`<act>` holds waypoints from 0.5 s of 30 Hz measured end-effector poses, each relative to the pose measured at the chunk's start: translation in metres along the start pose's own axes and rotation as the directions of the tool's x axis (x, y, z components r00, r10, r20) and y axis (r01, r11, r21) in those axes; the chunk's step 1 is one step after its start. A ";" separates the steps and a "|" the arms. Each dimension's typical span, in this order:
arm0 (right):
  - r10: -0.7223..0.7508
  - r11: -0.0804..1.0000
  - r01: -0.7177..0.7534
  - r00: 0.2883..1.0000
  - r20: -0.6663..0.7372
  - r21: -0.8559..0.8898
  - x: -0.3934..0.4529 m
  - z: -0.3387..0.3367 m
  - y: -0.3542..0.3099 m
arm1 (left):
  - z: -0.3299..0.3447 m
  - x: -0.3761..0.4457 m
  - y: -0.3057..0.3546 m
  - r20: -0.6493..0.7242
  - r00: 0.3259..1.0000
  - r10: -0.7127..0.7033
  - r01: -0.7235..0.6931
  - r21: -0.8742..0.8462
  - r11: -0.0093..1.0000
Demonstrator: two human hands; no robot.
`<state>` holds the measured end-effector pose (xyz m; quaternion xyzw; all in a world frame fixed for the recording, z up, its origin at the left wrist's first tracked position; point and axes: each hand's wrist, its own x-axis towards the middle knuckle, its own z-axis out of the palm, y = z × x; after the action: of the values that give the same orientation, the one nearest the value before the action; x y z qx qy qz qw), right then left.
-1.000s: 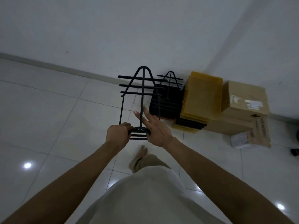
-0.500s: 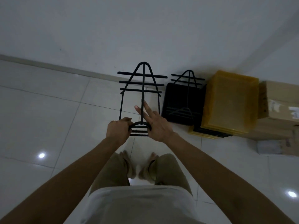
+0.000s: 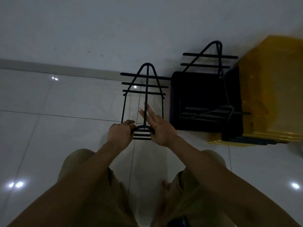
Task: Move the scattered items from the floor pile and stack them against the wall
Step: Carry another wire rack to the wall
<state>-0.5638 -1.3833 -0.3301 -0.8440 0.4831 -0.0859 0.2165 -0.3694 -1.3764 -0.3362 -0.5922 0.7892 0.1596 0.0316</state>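
I hold a black wire rack [image 3: 145, 86] out in front of me by its near curved end, its far end close to the white wall [image 3: 114, 30]. My left hand [image 3: 120, 132] is closed around the near loop. My right hand [image 3: 158, 126] grips the loop's right side with two fingers stretched forward along the centre bar. A second black wire rack [image 3: 211, 63] leans on a stack of black trays [image 3: 196, 99] by the wall, to the right. Beside those stands a stack of yellow trays [image 3: 268, 89].
The floor is glossy white tile [image 3: 49, 136] with light reflections, and a grey skirting strip [image 3: 57, 69] runs along the wall's foot. My legs and a bare foot [image 3: 165, 187] show below my arms.
The rack and both hands have come nearer to the wall, left of the tray stacks. The view has shifted left, so the cardboard boxes have left the frame.
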 end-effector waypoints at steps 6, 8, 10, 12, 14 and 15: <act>0.010 0.994 -0.012 1.000 -0.016 -0.112 0.026 0.094 0.058 | 0.108 0.046 -0.035 -0.107 0.992 0.059 -0.066 -0.061 0.996; 0.037 0.992 -0.036 0.999 0.004 -0.125 0.031 0.113 0.073 | 0.127 0.060 -0.037 -0.114 0.992 0.062 -0.070 -0.063 0.996; 0.072 0.990 -0.065 0.996 0.055 -0.124 0.037 0.119 0.084 | 0.137 0.076 -0.038 -0.107 0.993 0.045 -0.049 -0.039 0.998; 0.164 0.984 -0.154 0.980 0.116 -0.092 0.042 0.119 0.090 | 0.139 0.087 -0.039 -0.085 0.996 0.023 -0.026 -0.028 0.999; 0.250 0.966 -0.241 0.962 0.107 -0.095 0.044 0.120 0.092 | 0.138 0.094 -0.039 -0.087 0.996 0.012 -0.014 -0.022 1.000; 0.278 0.958 -0.269 0.956 0.089 -0.098 0.044 0.122 0.092 | 0.138 0.095 -0.039 -0.089 0.996 0.012 -0.013 -0.019 1.000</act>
<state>-0.5694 -1.4267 -0.4828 -0.7808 0.5868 0.0086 0.2145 -0.3797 -1.4337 -0.4974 -0.5940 0.7919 0.1412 -0.0102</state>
